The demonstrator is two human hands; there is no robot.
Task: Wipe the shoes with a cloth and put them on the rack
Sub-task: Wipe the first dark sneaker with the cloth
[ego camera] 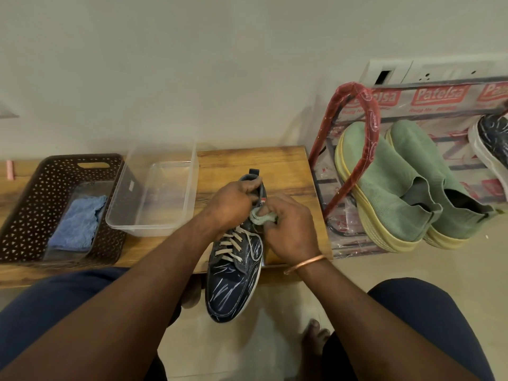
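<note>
One dark shoe (236, 270) mid-wipe, heel on the bench (286, 166): my left hand (236, 199) grips its collar and my right hand (291, 229) pinches the cloth (262, 217) against its side. Next, probably: finish wiping, then carry it to the rack (354, 160) beside the green pair (398, 188). Basket (27, 204) holds a blue rag (78, 224); clear tub (154, 199) contents unclear.

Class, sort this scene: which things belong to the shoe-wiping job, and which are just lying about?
Job: dark shoe, cloth, left hand, right hand, rack, green shoes.
Lying about: basket, blue rag, clear tub, wall socket.
</note>
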